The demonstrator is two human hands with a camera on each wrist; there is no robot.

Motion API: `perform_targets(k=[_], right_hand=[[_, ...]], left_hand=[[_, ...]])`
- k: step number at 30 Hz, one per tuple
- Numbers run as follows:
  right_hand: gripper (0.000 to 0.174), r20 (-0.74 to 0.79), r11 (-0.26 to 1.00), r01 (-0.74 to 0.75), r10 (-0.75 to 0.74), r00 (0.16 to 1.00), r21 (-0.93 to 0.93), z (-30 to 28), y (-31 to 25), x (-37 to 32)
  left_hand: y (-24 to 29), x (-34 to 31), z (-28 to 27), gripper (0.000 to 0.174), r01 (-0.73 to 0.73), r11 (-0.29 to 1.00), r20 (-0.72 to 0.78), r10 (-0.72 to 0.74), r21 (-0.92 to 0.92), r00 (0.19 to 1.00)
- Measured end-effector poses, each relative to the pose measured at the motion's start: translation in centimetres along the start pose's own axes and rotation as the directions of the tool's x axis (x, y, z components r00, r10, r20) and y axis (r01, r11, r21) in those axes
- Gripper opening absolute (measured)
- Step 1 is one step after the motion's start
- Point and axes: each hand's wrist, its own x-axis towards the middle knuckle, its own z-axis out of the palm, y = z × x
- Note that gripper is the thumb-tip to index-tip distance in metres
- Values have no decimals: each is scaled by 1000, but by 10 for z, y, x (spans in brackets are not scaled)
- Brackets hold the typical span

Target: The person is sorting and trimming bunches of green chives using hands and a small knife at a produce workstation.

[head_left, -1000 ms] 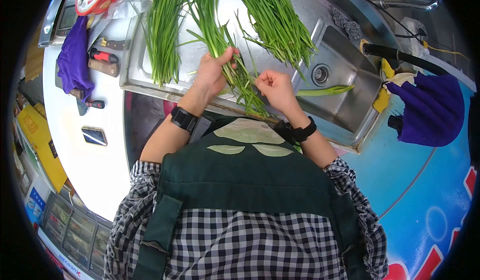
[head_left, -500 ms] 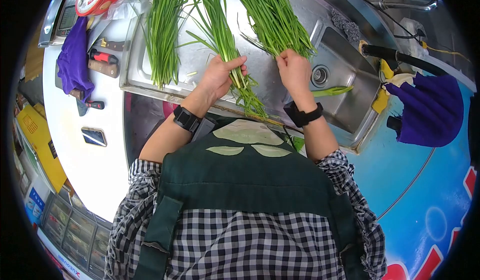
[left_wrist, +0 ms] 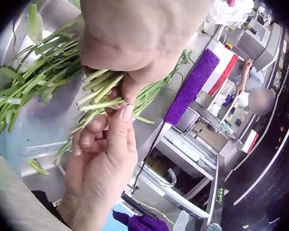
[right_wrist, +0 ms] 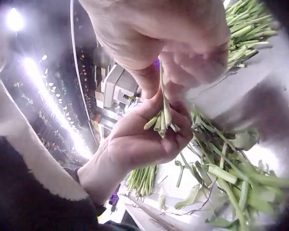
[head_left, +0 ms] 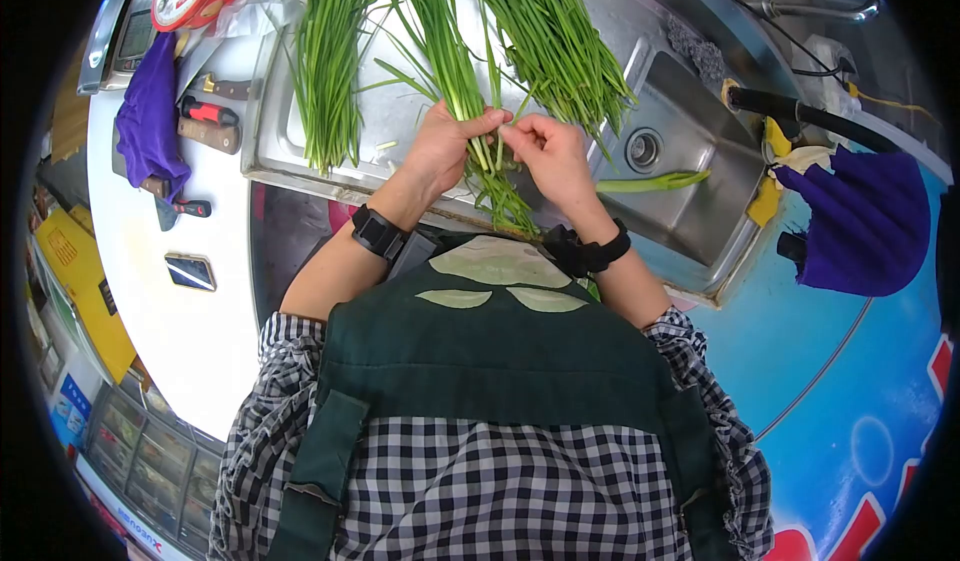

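My left hand (head_left: 438,153) grips a bunch of garlic chives (head_left: 447,56) near the pale cut ends, which point toward my body. Right beside it, my right hand (head_left: 556,164) pinches a chive stalk between thumb and finger, at the left thumb. In the right wrist view, several cut stem ends (right_wrist: 162,123) stick out of the left fist. Under the hands lies a heap of loose chive trimmings (head_left: 505,208). One chive pile (head_left: 330,76) rests to the left on the metal drainboard, and a larger chive pile (head_left: 550,46) to the right.
A sink basin (head_left: 700,196) with a drain is at the right, and a wide green leaf (head_left: 660,183) lies in it. On the white counter (head_left: 165,331) at left are knives (head_left: 210,136), a purple cloth (head_left: 150,111) and a phone (head_left: 189,272). A faucet (head_left: 820,9) stands at back right.
My right hand went from beside the bunch to the right chive pile, then came back left with a stalk to the left hand. The left hand keeps its grip on the bunch.
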Motion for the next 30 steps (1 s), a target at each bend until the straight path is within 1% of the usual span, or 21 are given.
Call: perform_targets(k=[1, 3, 7, 9, 10, 12, 13, 15, 16, 17, 18, 19, 20, 21, 23, 24, 26, 27, 28, 29, 30], right_hand=[[16, -2, 1000, -1, 1, 1000, 1, 2, 0, 1], [19, -117, 1000, 9, -10, 993, -12, 4, 0, 3], [20, -94, 994, -14, 3, 996, -110, 4, 17, -4], [20, 13, 974, -16, 20, 1000, -227, 0, 18, -11], [20, 12, 974, -16, 20, 1000, -227, -1, 19, -14], [23, 152, 975, -32, 66, 986, -219, -3, 22, -20], [23, 149, 975, -30, 64, 987, -221, -5, 22, -21], [28, 393, 917, -6, 177, 902, -399, -11, 21, -20], [28, 391, 916, -2, 173, 904, -400, -14, 22, -17], [30, 204, 884, 22, 84, 975, -467, -16, 25, -15], [33, 18, 845, 29, -23, 1000, -533, -19, 25, -11], [36, -161, 803, 17, -141, 977, -596, -22, 25, -9], [33, -253, 820, -29, -143, 957, -572, -29, 24, -2], [33, -255, 821, -29, -144, 956, -571, -32, 19, 3], [27, -270, 582, -48, -300, 915, -812, -35, 14, 9], [27, -272, 582, -48, -304, 913, -812, -37, 16, 12], [21, -206, 690, -49, -146, 968, -722, -37, 25, 16], [21, -201, 691, -44, -149, 968, -721, -36, 25, 16], [20, -143, 924, -68, 14, 990, -376, -34, 25, 14], [18, -23, 990, -141, 141, 990, 30, -33, 25, 12], [18, -22, 990, -141, 142, 990, 30, -32, 17, 8]], left_hand=[[-1, 0, -1, 14, 2, 1000, 2, -2, 1, 1000], [-1, 2, -3, 14, 9, 1000, -15, -9, -8, 1000], [1, 3, -6, 14, -19, 999, -97, 16, -27, 995], [0, 3, -8, 13, -48, 998, -106, 44, -38, 993], [2, 2, -8, 13, -48, 998, -105, 43, -38, 994], [6, 1, -8, 13, -31, 998, -122, 24, -54, 992], [7, 2, -10, 13, -32, 998, -118, 25, -54, 993], [9, 3, -13, 15, -54, 997, -86, 50, -53, 995], [11, 2, -14, 16, -55, 997, -71, 52, -45, 996], [12, 2, -14, 16, -58, 997, -68, 54, -45, 996], [13, 1, -14, 16, -39, 998, -52, 36, -51, 998], [13, -1, -14, 17, -18, 998, -37, 16, -56, 999], [12, -1, -15, 17, -19, 998, -35, 18, -54, 999], [10, -2, -16, 19, 27, 998, 0, -27, -57, 1000], [8, -3, -17, 21, 73, 996, 39, -71, -55, 997], [7, -3, -15, 20, 104, 991, 29, -102, -80, 994], [5, -3, -12, 19, 128, 986, 16, -127, -109, 992], [4, -4, -13, 16, 114, 989, 1, -115, -99, 993], [2, -4, -15, 14, 103, 991, -12, -105, -89, 994], [-1, -2, -18, 14, 103, 991, -14, -105, -89, 994], [-3, 0, -23, 12, 93, 993, 16, -92, -70, 996]])
